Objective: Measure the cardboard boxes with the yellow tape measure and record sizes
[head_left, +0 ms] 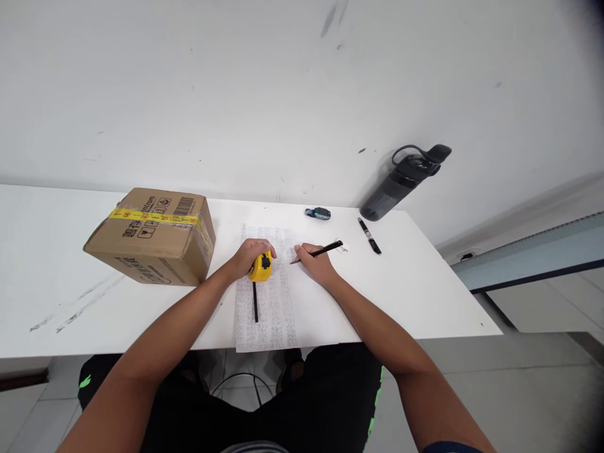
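My left hand (249,255) is closed around a yellow tape measure (261,267) that rests on a printed white sheet (274,314) lying on the white table (56,283). A black strap (255,302) trails from the tape measure toward me. My right hand (315,262) grips a black pen (321,251), its tip touching the sheet's right part.
A taped cardboard box (153,236) stands to the left of the sheet. Behind the sheet lie a small blue object (318,213), a black marker (369,236) and a dark water bottle (401,179) leaning against the white wall. The table's right edge is near the bottle.
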A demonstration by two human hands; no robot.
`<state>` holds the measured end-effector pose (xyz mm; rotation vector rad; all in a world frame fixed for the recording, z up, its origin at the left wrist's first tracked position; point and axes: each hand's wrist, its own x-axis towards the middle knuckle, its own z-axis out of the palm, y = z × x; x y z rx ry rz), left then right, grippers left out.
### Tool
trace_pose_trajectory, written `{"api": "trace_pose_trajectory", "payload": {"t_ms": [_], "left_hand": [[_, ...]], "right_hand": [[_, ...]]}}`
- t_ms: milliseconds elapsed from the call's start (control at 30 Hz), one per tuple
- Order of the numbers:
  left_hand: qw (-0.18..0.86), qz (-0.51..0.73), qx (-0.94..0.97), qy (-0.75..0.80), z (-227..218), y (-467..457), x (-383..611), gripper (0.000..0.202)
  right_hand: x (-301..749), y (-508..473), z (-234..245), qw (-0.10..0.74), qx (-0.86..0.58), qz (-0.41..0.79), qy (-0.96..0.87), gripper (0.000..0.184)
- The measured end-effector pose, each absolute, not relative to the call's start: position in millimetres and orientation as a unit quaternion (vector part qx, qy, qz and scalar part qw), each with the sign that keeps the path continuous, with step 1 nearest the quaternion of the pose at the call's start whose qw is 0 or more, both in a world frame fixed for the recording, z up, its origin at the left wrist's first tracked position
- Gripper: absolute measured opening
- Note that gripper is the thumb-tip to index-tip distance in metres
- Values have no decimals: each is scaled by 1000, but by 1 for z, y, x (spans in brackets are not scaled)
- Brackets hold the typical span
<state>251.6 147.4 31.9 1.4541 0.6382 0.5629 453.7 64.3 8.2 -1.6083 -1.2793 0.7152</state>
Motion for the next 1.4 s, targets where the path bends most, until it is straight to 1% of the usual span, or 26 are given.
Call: {"api": "trace_pose_trajectory", "payload": {"t_ms": [100, 233, 400, 533, 800, 1000, 1300, 1400], "left_hand": [[665, 246, 646, 284, 33, 147, 252, 33], [667, 237, 648, 281, 33, 147, 252, 33], [666, 234, 652, 276, 29, 149, 251, 34], [670, 231, 650, 275, 27, 150, 251, 33], [670, 229, 650, 277, 31, 148, 252, 33], [675, 235, 642, 278, 31, 148, 253, 28], [685, 224, 631, 288, 36, 144, 254, 27], [678, 236, 635, 286, 32, 144, 254, 26]], "right_hand": [[455, 65, 6, 472, -660, 276, -516, 42], [456, 65, 4, 461, -646, 292, -533, 42], [456, 65, 4, 494, -663, 265, -496, 41], [456, 66, 4, 480, -661, 284, -503, 41], [457, 65, 4, 486, -662, 278, -498, 42], [455, 63, 5, 517, -661, 253, -481, 42], [457, 63, 1, 516, -655, 248, -493, 43], [458, 62, -2, 505, -631, 257, -529, 44]]}}
